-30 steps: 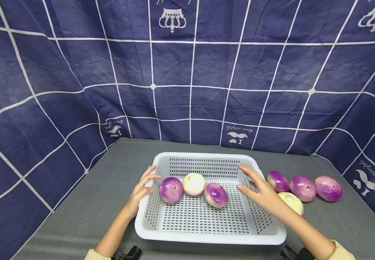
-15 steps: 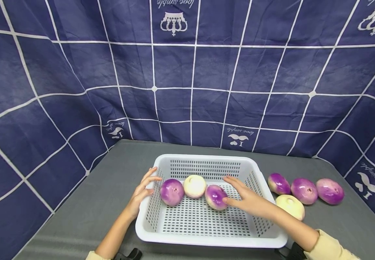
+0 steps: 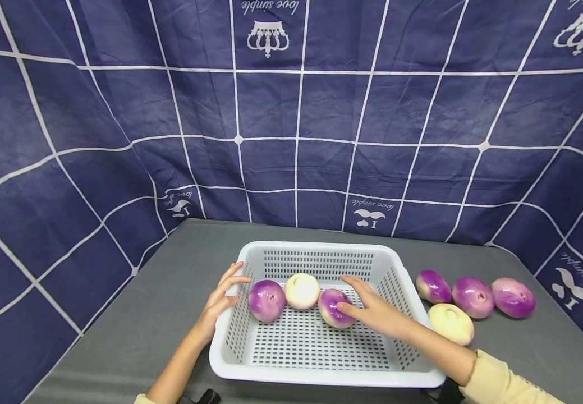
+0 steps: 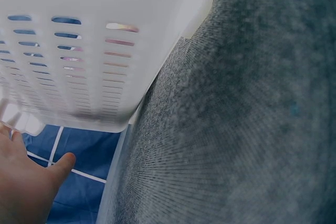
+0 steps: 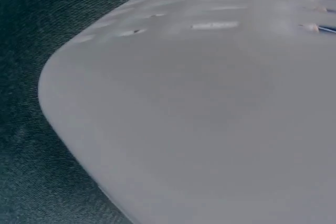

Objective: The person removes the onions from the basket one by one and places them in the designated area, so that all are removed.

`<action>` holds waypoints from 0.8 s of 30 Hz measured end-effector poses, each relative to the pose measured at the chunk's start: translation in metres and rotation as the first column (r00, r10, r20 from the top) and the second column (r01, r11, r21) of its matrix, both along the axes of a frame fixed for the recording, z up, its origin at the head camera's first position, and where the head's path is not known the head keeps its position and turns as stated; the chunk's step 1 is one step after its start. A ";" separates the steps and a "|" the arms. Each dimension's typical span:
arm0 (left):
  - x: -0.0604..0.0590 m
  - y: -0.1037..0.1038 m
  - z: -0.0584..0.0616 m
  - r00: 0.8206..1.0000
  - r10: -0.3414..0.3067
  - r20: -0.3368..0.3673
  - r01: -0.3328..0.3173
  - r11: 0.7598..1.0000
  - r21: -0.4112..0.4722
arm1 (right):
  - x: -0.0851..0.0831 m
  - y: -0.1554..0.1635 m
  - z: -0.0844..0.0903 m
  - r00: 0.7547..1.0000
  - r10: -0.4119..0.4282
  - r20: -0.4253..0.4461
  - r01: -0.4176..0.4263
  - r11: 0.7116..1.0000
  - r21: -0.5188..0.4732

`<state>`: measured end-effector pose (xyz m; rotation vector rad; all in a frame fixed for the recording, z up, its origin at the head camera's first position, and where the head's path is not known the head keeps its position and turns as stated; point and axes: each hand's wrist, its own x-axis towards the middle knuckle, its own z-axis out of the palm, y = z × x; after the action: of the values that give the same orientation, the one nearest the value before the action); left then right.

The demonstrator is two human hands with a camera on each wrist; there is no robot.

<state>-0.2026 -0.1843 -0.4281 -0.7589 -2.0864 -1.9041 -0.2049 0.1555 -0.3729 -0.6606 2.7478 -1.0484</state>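
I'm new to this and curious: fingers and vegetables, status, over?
Left fingers at basket rim. Right fingers spread, thumb over basket's right purple vegetable. White vegetable close beside it; nothing seen blocking.

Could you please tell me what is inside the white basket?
A purple vegetable, a pale one and another purple one. The right hand hides part of the last and some basket floor.

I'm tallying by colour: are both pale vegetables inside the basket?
No: one pale vegetable is in the basket, the other outside on the table.
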 end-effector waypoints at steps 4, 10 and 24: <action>0.000 0.001 -0.001 1.000 -0.014 0.007 0.014 1.000 -0.002 | 0.001 0.000 -0.002 1.000 -0.008 0.014 0.008 1.000 0.000; 0.000 0.001 0.000 1.000 0.005 0.001 -0.005 1.000 -0.012 | 0.003 -0.002 -0.002 0.998 0.061 0.027 -0.062 0.998 0.026; 0.000 -0.001 -0.001 1.000 0.004 -0.005 -0.004 1.000 -0.005 | 0.002 -0.002 -0.009 0.954 0.298 0.038 -0.300 0.953 0.037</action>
<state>-0.2030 -0.1853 -0.4290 -0.7591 -2.0895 -1.8934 -0.2028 0.1534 -0.3816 -1.0055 2.5281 -0.9202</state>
